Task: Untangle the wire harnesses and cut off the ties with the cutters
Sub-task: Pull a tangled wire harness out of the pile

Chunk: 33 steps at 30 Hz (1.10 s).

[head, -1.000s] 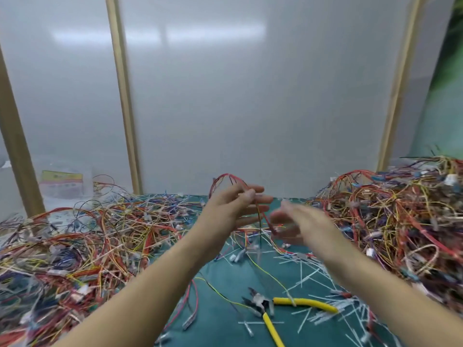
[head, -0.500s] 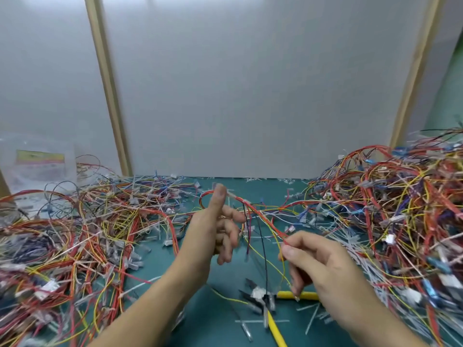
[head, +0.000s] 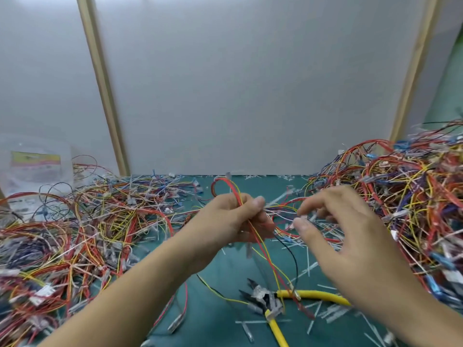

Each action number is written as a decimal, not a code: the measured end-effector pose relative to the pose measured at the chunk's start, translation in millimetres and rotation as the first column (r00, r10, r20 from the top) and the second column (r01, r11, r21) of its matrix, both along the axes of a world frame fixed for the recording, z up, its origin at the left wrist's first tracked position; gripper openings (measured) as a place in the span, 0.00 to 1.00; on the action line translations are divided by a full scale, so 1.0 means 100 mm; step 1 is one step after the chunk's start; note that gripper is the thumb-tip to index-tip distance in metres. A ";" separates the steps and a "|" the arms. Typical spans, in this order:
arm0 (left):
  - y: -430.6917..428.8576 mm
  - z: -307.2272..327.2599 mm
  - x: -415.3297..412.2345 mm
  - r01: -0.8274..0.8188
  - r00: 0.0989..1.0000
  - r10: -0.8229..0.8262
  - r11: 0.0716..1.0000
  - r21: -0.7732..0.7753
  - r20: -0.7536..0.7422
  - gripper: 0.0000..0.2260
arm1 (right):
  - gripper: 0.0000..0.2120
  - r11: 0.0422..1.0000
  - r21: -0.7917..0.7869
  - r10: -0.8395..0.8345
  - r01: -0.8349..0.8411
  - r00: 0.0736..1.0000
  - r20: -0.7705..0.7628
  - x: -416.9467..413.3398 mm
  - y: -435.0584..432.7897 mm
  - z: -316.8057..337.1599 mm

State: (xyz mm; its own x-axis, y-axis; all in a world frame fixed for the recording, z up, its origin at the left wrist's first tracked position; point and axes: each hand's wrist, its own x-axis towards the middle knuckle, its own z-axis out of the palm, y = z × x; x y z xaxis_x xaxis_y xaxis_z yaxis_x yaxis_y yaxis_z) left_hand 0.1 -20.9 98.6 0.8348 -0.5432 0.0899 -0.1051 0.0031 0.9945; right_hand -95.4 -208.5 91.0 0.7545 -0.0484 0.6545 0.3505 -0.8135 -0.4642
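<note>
My left hand (head: 236, 216) grips a small wire harness (head: 226, 187) of red, yellow and black wires; a red loop sticks up above the fist and loose ends hang down toward the mat. My right hand (head: 335, 226) hovers just right of it with fingers spread and lightly curved, holding nothing, its fingertips near the wires that stick out of the left fist. The yellow-handled cutters (head: 271, 300) lie on the green mat (head: 225, 319) below both hands, jaws pointing left, untouched.
A big tangled pile of wires (head: 411, 196) rises at the right, and a flatter heap (head: 75, 231) covers the left. Cut white ties (head: 310, 266) litter the mat. A clear plastic bag (head: 35, 169) stands at the far left against the grey wall panels.
My left hand closed round the harness, which it earlier only pinched. My right hand let go of the wires and opened. Both hands rose slightly in view.
</note>
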 end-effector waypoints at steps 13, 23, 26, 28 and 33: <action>-0.10 -0.41 -0.15 0.103 0.994 -0.102 0.994 0.037 -0.032 0.10 | 0.05 0.980 -0.181 0.059 -0.078 0.993 -0.105 0.05 -0.02 -0.27; 0.02 -0.47 -0.15 0.100 0.994 -0.104 0.991 0.088 0.037 0.09 | 0.08 0.947 -0.305 0.041 -0.103 0.978 -0.203 0.04 0.02 -0.31; 0.02 -0.47 -0.16 0.102 0.992 -0.108 0.990 0.098 0.059 0.09 | 0.09 0.940 -0.325 0.045 -0.109 0.979 -0.197 0.02 0.02 -0.32; 0.01 -0.47 -0.16 0.080 0.993 -0.088 0.991 0.109 0.074 0.08 | 0.10 0.932 -0.346 0.036 -0.108 0.977 -0.208 0.02 0.03 -0.32; 0.01 -0.50 -0.13 0.088 0.994 -0.096 0.990 0.110 0.062 0.09 | 0.10 0.954 -0.276 0.064 -0.118 0.979 -0.195 0.02 0.01 -0.35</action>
